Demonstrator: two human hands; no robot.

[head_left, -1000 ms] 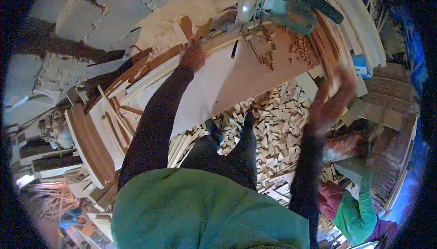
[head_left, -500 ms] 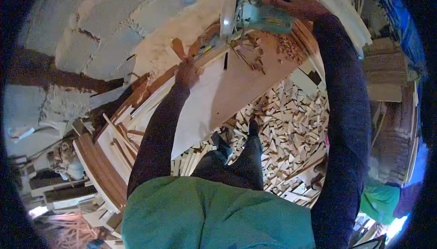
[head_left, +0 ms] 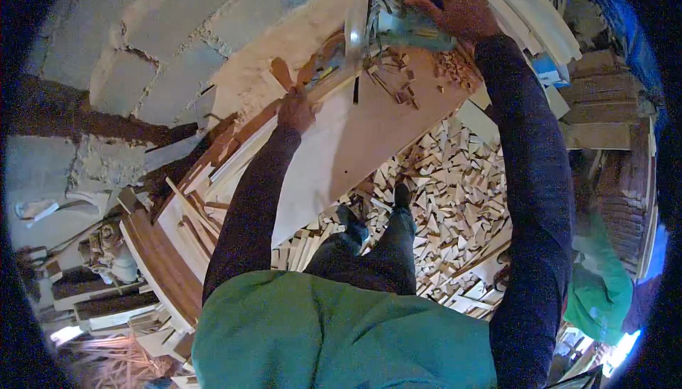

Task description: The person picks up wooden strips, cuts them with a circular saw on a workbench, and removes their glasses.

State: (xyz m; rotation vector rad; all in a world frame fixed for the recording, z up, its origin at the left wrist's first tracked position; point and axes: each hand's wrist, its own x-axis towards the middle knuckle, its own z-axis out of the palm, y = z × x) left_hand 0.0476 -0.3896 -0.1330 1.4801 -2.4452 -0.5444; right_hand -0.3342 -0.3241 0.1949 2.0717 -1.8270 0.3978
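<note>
My left hand (head_left: 297,110) is closed at the far edge of the workbench (head_left: 320,158), beside long wood strips; what its fingers hold, if anything, is too small to make out. Just above it, two reddish-brown pieces (head_left: 281,73) stand in a V. At the top, my right hand (head_left: 462,11) reaches over a greenish machine (head_left: 408,25), thumb apart from the other fingers. Whether it touches the machine is unclear. Small wood offcuts (head_left: 398,80) lie on the bench below the machine.
Wood offcuts (head_left: 455,197) cover the floor around my feet. Long boards (head_left: 163,261) lie at the left, and pale curved boards (head_left: 533,9) at the upper right. A block wall (head_left: 170,26) rises behind the bench. At lower right is a person in green (head_left: 600,289).
My right hand has moved from the right side up to the machine at the top. My left hand stays near the same spot at the bench edge. The view has shifted slightly.
</note>
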